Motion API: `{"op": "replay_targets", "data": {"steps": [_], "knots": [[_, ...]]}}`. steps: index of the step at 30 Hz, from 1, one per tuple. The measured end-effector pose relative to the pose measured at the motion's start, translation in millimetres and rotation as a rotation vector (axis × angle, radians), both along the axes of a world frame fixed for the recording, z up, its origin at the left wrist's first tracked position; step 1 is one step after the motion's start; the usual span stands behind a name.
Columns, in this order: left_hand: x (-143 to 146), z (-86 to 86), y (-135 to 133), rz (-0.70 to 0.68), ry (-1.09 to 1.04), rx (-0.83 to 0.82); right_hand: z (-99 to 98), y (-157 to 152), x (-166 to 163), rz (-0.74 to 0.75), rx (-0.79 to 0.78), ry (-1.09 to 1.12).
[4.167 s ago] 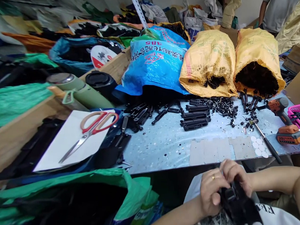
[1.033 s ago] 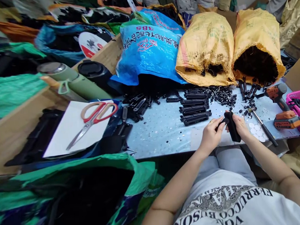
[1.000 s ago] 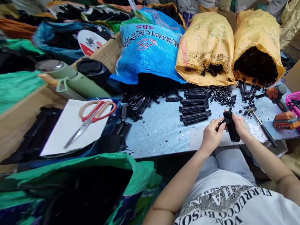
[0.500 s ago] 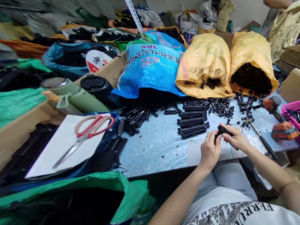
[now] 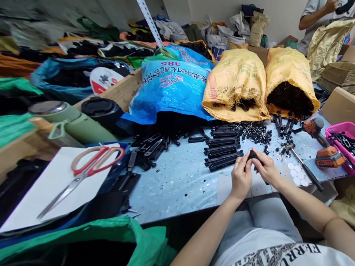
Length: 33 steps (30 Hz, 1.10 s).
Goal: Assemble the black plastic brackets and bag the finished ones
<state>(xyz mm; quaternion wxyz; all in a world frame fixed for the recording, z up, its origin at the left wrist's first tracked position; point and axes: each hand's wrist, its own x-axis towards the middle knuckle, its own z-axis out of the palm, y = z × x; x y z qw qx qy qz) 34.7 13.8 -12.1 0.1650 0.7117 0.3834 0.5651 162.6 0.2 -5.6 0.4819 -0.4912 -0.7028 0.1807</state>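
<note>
My left hand (image 5: 242,178) and my right hand (image 5: 264,168) meet over the pale blue table (image 5: 179,183), both closed on a small black plastic part (image 5: 252,155) pinched between the fingertips. A ring shows on my left hand. Just beyond them lies a row of long black plastic pieces (image 5: 221,151). A heap of small black screws (image 5: 256,131) lies past that. To the right rest a screwdriver (image 5: 303,167) and some white round pads (image 5: 297,175).
Two yellow sacks (image 5: 240,88) (image 5: 289,78) and a blue sack (image 5: 172,86) lie open at the back. An orange cordless drill (image 5: 322,143) and a pink basket (image 5: 345,142) sit right. Red-handled scissors (image 5: 85,169) lie on white card at left. Another person (image 5: 321,7) stands far right.
My hands carried the black part from my lap up onto the table, and it now lies low between my fingertips. The camera tilted up, showing more of the room.
</note>
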Motion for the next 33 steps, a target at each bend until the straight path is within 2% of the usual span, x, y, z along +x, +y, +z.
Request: {"op": "replay_targets", "data": {"steps": [3,5,12,17,21,24,26,29,31,33], "knots": [[9,5.6,-6,0.124,-0.084,0.018,3.9,-1,-8,-0.047,0.044,0.015],[11,9.7,-10,0.125,-0.088,0.040,4.9,-4,-12,-0.072,0.079,0.025],[-6,16.4,-6,0.005,-0.015,0.102,5.7,-13,-8,-0.037,0.133,-0.074],[-18,25.6,2,-0.132,0.034,0.182,9.2,-11,-7,-0.015,0.186,-0.024],[-24,30.7,6,-0.190,0.095,0.111,7.4,-13,-5,-0.023,0.062,-0.034],[-19,18.2,7,-0.122,0.082,-0.010,-1.4,-11,-7,-0.020,-0.078,-0.050],[-12,-0.3,4,-0.035,0.021,-0.145,-10.2,-3,-5,0.029,-0.160,-0.097],[-6,-33.6,-6,0.087,-0.091,-0.437,-20.9,25,14,0.130,-0.268,-0.310],[-9,-49.4,-14,0.139,-0.020,-0.547,-22.3,54,41,0.063,-0.309,-0.460],[-14,-54.7,-20,0.175,0.196,-0.488,-18.5,88,76,-0.140,-0.318,-0.562]]}}
